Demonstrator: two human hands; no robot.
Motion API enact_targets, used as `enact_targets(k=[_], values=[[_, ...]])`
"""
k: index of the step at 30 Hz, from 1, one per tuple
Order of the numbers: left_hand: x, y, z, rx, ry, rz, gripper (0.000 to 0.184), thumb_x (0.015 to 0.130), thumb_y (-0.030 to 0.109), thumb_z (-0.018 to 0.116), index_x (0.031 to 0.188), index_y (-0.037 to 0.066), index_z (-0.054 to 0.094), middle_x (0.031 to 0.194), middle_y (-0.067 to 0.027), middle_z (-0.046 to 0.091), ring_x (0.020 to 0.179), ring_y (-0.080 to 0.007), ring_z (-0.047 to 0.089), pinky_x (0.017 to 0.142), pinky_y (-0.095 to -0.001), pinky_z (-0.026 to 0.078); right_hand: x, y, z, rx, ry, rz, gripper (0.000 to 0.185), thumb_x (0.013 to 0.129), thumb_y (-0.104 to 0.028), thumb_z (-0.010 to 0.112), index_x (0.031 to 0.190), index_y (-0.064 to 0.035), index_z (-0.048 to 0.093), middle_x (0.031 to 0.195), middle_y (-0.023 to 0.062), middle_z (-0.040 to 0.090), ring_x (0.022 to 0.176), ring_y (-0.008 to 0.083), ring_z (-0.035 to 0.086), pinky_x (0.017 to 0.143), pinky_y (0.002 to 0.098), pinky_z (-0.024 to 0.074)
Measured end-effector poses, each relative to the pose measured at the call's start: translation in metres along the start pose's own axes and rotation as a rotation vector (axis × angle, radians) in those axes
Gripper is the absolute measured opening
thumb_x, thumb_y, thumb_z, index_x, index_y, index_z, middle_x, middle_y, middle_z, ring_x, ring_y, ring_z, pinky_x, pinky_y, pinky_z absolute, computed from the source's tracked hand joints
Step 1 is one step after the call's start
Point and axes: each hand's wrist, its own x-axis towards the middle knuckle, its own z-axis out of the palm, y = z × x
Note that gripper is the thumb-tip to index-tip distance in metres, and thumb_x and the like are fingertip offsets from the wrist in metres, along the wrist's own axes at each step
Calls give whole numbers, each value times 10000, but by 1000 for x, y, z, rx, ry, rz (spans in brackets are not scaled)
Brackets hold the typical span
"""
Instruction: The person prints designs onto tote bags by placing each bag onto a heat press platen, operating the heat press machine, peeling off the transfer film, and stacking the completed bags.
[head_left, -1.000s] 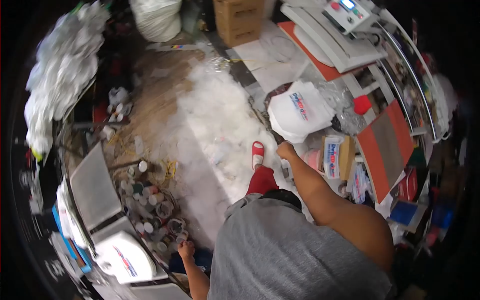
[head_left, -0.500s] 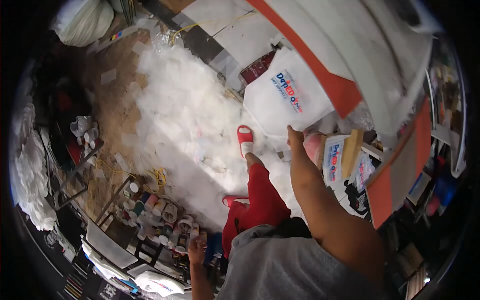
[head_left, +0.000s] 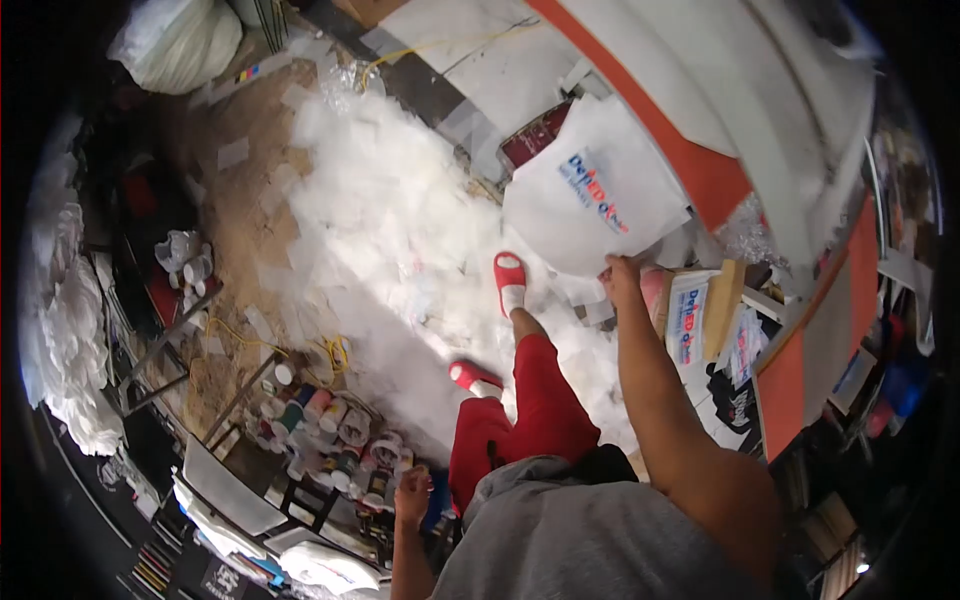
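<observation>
My right hand (head_left: 620, 278) reaches forward, fingers closed on the near edge of a limp printed white sheet (head_left: 560, 220). Blue and red lettering, partly readable as "DepED", runs across it; whether it is a bag or a single layer I cannot tell. Low on my left side hangs my left hand (head_left: 412, 494), its fingers loosely bent and apart, with nothing plainly held. Just beyond it stand several paint jars (head_left: 345, 430) crowded together.
A pile of white, fluffy-looking material (head_left: 370, 210) covers the floor around my red slippers (head_left: 510, 283). An orange-edged counter (head_left: 715, 195) curves along the right. Below it sits a box with a printed label (head_left: 688, 318). A yellow cord (head_left: 335, 352) lies on the left floor.
My left foot has come forward over the white-covered floor. The right hand still holds the sheet, whose surface has tilted and bent slightly. The whole view has shifted a little.
</observation>
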Motion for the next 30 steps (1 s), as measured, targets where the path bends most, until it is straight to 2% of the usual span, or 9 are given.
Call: enact_targets(k=[2,4,8,11,13,17,19,22,30], values=[[13,-16,-3,-63,-28,87,370,917,276,559,1188,25,529,925,-101,666,723,-155,655,608,-263,512,-88,-18,-6,-9,-58,-41,105,800,-99,593,859,-68,512,680,33,488,519,163,472,501,320,480],[29,-19,-6,-365,-169,33,341,934,250,541,1192,29,512,977,-96,660,780,-169,647,642,-288,515,-209,-29,-30,93,-198,23,244,820,-99,575,1057,-64,528,898,51,580,739,192,584,681,330,508],[39,24,1,-488,-389,51,625,940,525,432,1340,45,393,1226,-172,554,1025,-308,597,834,-433,498,-382,-44,-66,292,-393,287,463,852,-150,579,1290,-53,463,1194,110,576,1096,214,570,923,351,450],[53,48,7,-618,-618,76,775,901,660,365,1408,75,328,1314,-162,502,1133,-340,490,899,-485,470,-404,-17,-63,28,-728,-2,529,849,-132,601,1335,-37,417,1271,131,530,1187,221,512,981,373,415],[39,70,5,-752,-850,177,820,882,679,387,1428,75,292,1320,-192,483,1163,-316,496,953,-451,435,-433,-6,-49,-69,-686,-26,545,834,-101,613,1335,-26,412,1259,130,536,1176,225,517,987,370,411],[-13,97,-9,-689,-768,245,582,962,402,470,1417,74,314,1185,-174,551,1062,-263,565,925,-376,462,-503,-11,-53,-218,-664,-135,597,796,-22,643,1339,-7,397,1233,120,548,1118,222,546,958,353,436],[-43,109,-14,-479,-691,609,524,921,110,552,1398,62,340,1119,-138,575,987,-193,583,845,-290,488,-530,-21,-64,-249,-689,-225,595,799,-21,642,1340,-6,394,1227,119,550,1109,213,547,952,347,439],[-107,138,-19,-410,-567,910,568,853,-51,573,1374,45,369,1064,-99,583,927,-137,579,792,-232,483,-563,-41,-86,-306,-608,-423,603,805,-10,638,1351,-2,382,1221,116,555,1107,190,540,952,333,434],[-228,202,2,-273,-399,1497,616,856,-91,514,1421,34,301,1291,-150,488,987,-157,599,829,-257,482,-632,-97,-148,-433,-252,-819,603,805,3,642,1354,-11,393,1179,97,582,1042,145,561,908,310,449]])
